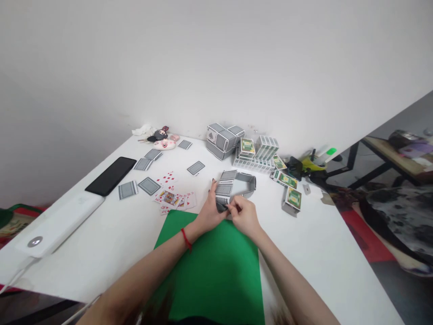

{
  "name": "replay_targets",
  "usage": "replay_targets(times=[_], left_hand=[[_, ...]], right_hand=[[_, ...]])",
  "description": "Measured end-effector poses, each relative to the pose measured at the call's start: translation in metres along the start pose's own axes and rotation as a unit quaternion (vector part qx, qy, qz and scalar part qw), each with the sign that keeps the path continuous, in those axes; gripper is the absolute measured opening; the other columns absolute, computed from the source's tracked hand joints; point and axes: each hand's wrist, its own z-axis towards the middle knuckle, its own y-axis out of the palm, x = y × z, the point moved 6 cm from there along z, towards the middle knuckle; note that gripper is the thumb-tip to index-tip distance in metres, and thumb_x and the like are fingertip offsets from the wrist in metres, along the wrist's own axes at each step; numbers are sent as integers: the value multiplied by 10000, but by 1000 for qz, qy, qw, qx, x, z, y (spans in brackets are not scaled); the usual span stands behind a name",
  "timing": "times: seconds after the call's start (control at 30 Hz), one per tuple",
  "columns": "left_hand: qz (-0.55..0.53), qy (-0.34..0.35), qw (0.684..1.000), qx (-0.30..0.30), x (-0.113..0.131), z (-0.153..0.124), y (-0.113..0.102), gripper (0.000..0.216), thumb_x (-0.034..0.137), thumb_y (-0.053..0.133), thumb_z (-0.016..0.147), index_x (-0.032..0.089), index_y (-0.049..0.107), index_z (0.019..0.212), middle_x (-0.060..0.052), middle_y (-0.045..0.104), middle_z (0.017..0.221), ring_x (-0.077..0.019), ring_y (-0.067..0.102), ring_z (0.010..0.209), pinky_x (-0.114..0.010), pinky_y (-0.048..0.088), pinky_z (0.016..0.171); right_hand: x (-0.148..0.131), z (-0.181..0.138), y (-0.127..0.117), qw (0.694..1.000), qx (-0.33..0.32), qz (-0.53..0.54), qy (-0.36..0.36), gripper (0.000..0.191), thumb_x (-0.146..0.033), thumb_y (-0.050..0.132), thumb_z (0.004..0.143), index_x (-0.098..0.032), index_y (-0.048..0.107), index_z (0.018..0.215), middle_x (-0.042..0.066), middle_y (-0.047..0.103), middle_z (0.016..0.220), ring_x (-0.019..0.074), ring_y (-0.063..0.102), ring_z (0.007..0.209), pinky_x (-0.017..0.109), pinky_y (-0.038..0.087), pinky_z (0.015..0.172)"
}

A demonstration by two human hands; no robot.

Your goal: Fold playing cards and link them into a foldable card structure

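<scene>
A ring of folded cards is being held at its near edge, pinched between the left hand and right hand right above the green mat. Left of the hands, five or six face-up cards are fanned out. One black phone is lying further left.

A white worktop stands against the wall. On it lie a green mat at the near edge, face-up cards and face-down cards to its left, a black phone, a white power bank, card boxes and a folded-card block near the wall.
</scene>
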Motion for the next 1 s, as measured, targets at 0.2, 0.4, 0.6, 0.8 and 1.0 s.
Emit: replay_targets(times=[0.2,0.4,0.6,0.8,1.0], left_hand=[[7,2,1000,1,2,0,0,907,283,635,704,139,62,1393,-162,115,1471,-279,149,1349,-440,178,1102],[16,14,1000,9,2,0,1,928,276,670,665,159,90,1380,-167,165,1448,-291,198,1330,-459,198,1088],[30,21,999,5,0,4,-1,891,204,674,622,143,145,1336,-173,260,1384,-281,260,1300,-440,221,1079],[-19,51,994,-93,6,12,-9,766,104,623,622,178,198,1255,-168,262,1393,-261,297,1286,-434,285,1048],[-9,45,995,-87,7,12,-17,777,96,621,609,179,212,1264,-144,300,1324,-270,331,1244,-430,299,1037]], right_hand=[[13,-6,7,997,22,40,58,236,-210,497,721,-207,353,534,-60,353,486,104,349,458,219,260,463],[20,-7,10,987,-37,99,121,235,-281,534,731,-194,447,530,-72,363,431,92,339,418,209,271,435],[-3,10,-19,988,-148,46,25,122,-248,565,734,-173,648,687,-2,582,641,112,491,562,225,372,555],[-20,23,-52,967,-143,209,32,364,-212,516,718,-199,543,1081,-37,446,634,108,428,564,233,380,554],[-31,19,-33,823,-214,521,76,487,-254,566,628,-187,478,1103,-43,305,632,112,355,550,247,348,509]])
